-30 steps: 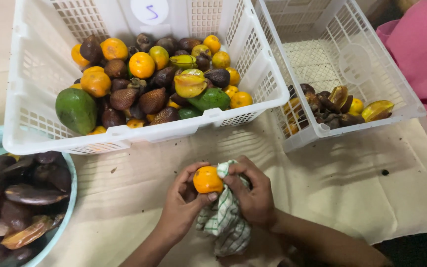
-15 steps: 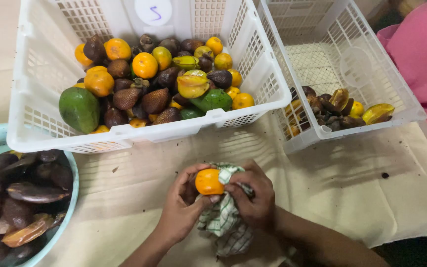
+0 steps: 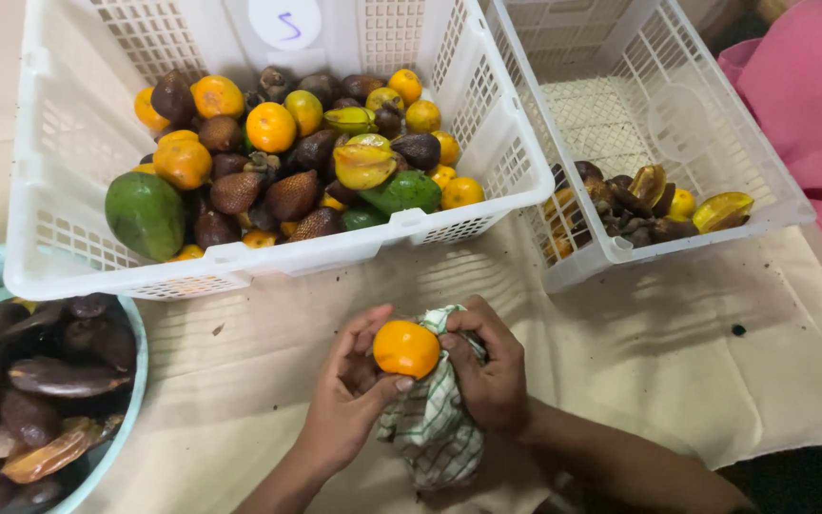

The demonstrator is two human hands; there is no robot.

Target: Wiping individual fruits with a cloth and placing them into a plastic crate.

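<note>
We see a cream cloth-covered table (image 3: 696,381) bearing two white plastic crates: the big left crate (image 3: 78,143) is heaped with orange fruits, brown scaly snake fruits (image 3: 292,195) and a large green avocado (image 3: 145,214), while the right crate (image 3: 715,124) holds only a small pile of dark and yellow pieces in its near corner. At the lower left sits a pale blue basin (image 3: 135,381) full of dark peels and scraps. Nearer us, our left hand (image 3: 354,400) cups a small orange fruit (image 3: 406,348) between thumb and fingers, and our right hand (image 3: 492,371) is closed around a green-and-white checked cloth (image 3: 430,433), pressing it against the fruit's side. The fruit sits just above the table, in front of the left crate. We judge the main risk to be a slip: the fruit is round and smooth, and held mostly at the fingertips, so a firm rub from the cloth could push it out of the left hand and send it rolling across the table.
</note>
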